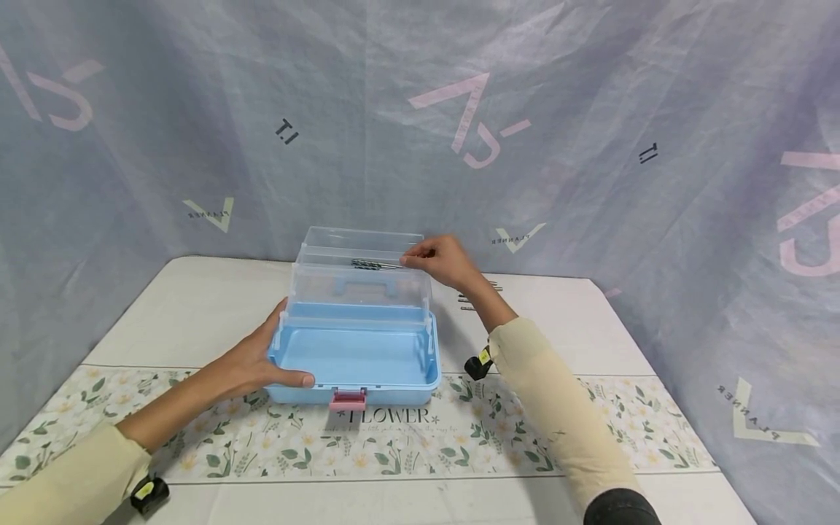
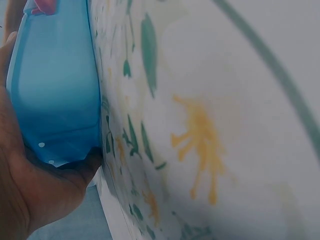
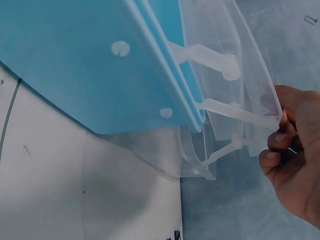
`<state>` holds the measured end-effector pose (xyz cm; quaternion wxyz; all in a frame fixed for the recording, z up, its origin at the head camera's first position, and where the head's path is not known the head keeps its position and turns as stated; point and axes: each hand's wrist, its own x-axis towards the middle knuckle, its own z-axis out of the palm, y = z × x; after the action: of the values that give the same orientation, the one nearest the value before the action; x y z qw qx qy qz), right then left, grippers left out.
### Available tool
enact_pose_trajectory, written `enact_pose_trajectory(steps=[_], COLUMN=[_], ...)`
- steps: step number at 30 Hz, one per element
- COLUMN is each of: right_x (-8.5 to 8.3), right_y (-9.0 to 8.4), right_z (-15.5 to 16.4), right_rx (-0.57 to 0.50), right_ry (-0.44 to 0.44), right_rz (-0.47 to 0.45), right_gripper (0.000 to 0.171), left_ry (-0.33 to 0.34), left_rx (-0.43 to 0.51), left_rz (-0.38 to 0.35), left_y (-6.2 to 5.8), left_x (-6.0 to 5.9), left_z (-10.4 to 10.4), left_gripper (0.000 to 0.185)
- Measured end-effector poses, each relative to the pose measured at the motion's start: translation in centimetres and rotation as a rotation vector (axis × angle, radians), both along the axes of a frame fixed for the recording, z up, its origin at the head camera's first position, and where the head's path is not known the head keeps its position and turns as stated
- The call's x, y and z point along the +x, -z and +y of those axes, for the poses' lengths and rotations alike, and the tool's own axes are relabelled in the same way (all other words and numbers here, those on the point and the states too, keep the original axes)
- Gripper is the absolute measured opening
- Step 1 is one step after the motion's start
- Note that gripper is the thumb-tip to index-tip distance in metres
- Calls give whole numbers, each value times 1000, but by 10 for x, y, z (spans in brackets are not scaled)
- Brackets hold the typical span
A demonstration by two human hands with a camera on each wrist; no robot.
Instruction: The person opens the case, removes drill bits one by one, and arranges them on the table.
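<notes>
A light blue storage box (image 1: 354, 395) with a pink latch (image 1: 348, 399) stands open on the table, its clear tiered trays (image 1: 357, 292) raised at the back. Several dark drill bits (image 1: 374, 265) lie in an upper tray. My left hand (image 1: 252, 362) grips the box's left end, thumb over the front rim and fingers along the side. At the upper tray's right end, my right hand (image 1: 446, 261) pinches the translucent wall (image 3: 257, 65), with the other fingers curled outside it. The thumb tip is close to the drill bits' shanks.
More drill bits (image 1: 469, 299) lie on the table to the right of the box, partly behind my right forearm. A floral band (image 1: 289, 445) crosses the white tabletop (image 1: 367, 503). Grey printed cloth (image 1: 367, 146) hangs along the table's back and sides.
</notes>
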<state>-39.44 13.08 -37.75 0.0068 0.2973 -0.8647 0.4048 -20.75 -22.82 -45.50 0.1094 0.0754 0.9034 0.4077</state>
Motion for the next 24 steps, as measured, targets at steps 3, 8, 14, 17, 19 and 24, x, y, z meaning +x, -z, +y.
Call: enact_pose_trajectory(steps=[3, 8, 14, 17, 19, 24], right_x=[-1, -3, -4, -4, -4, -3], right_y=[1, 1, 2, 4, 4, 4], right_z=[-2, -3, -7, -9, -10, -12], right_rx=[0, 18, 59, 67, 66, 62], right_ry=[-1, 1, -5, -1, 4, 18], right_rz=[5, 10, -1, -16, -20, -20], right_gripper=[18, 16, 18, 18, 18, 17], left_ry=[2, 3, 4, 4, 2, 1], left_rx=[1, 3, 0, -3, -6, -1], left_rz=[2, -6, -1, -3, -4, 1], left_y=[0, 1, 1, 1, 0, -2], left_x=[0, 0, -1, -1, -1, 0], left_z=[0, 0, 0, 0, 1, 1], left_gripper=[159, 159, 160, 160, 160, 160])
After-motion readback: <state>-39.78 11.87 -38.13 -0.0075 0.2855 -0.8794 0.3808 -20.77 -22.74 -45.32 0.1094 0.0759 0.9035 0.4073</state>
